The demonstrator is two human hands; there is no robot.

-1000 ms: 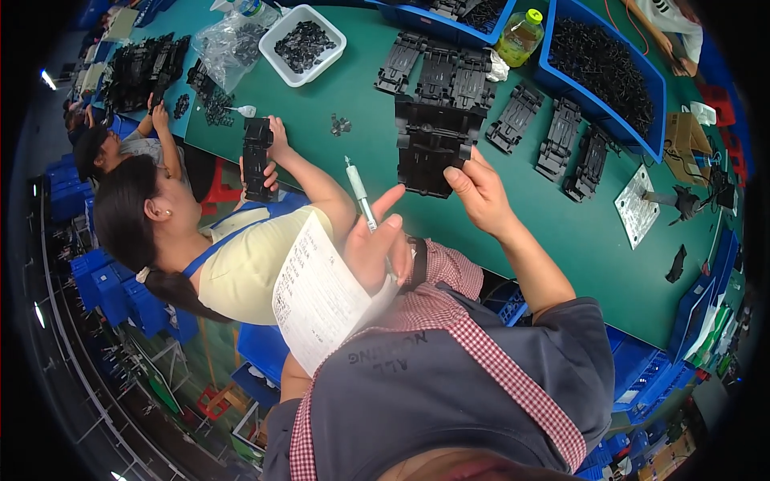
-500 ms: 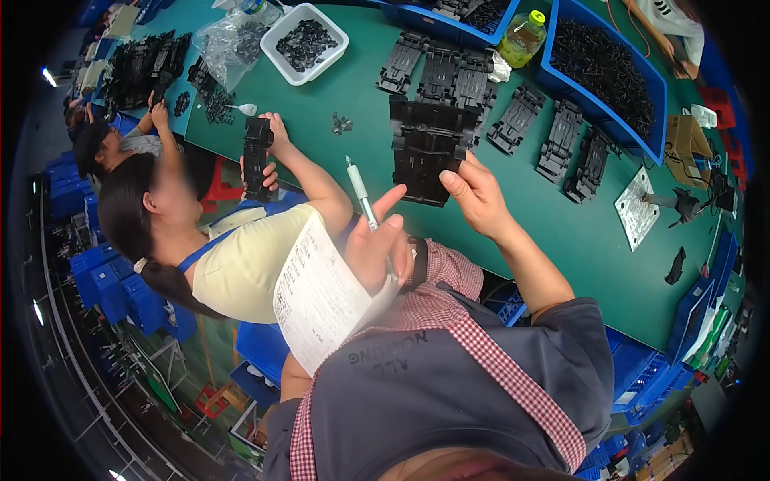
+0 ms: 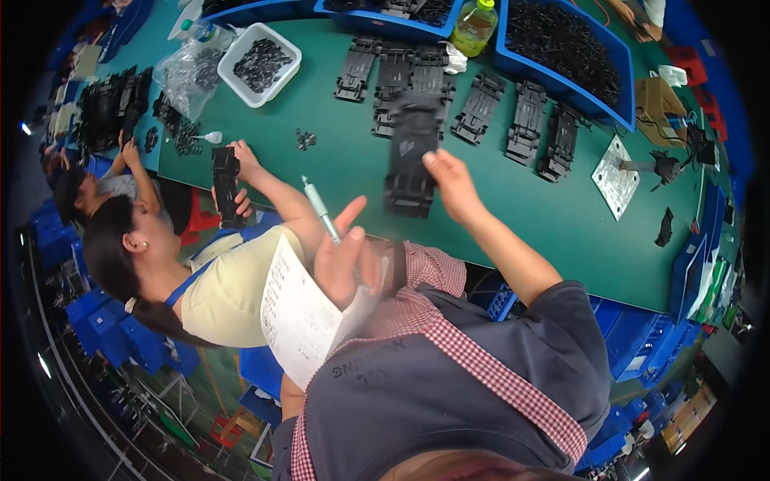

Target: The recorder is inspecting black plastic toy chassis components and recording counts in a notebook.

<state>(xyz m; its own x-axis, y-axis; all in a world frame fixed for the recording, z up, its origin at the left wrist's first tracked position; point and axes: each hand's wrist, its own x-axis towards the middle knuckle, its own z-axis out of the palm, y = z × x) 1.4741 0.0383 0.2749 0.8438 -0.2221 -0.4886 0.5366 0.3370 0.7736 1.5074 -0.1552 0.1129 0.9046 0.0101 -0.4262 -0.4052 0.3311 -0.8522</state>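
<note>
My right hand (image 3: pixel 457 186) grips a black plastic toy-car chassis (image 3: pixel 414 152) by its right edge. Held up above the green table, the chassis is smeared by motion. A light green pen (image 3: pixel 321 210) points up and left out of my left hand (image 3: pixel 345 268), whose fingers are slightly blurred. Against that same hand rests a sheet of handwritten paper (image 3: pixel 295 309), hanging down on its left side. Beyond the held chassis, several similar black chassis (image 3: pixel 480 108) lie in a row on the table.
Blue bins of small black parts (image 3: pixel 561 60) line the far side, beside a bottle of yellow-green liquid (image 3: pixel 475 30). A white tub (image 3: pixel 233 76) stands left. A co-worker in a yellow shirt (image 3: pixel 233 297) holds another chassis. A metal plate stand (image 3: pixel 616 176) is right.
The chassis in my right hand has turned over, from its wide hollow side to a narrower, lettered face. The whole view has shifted, so the table things appear further left.
</note>
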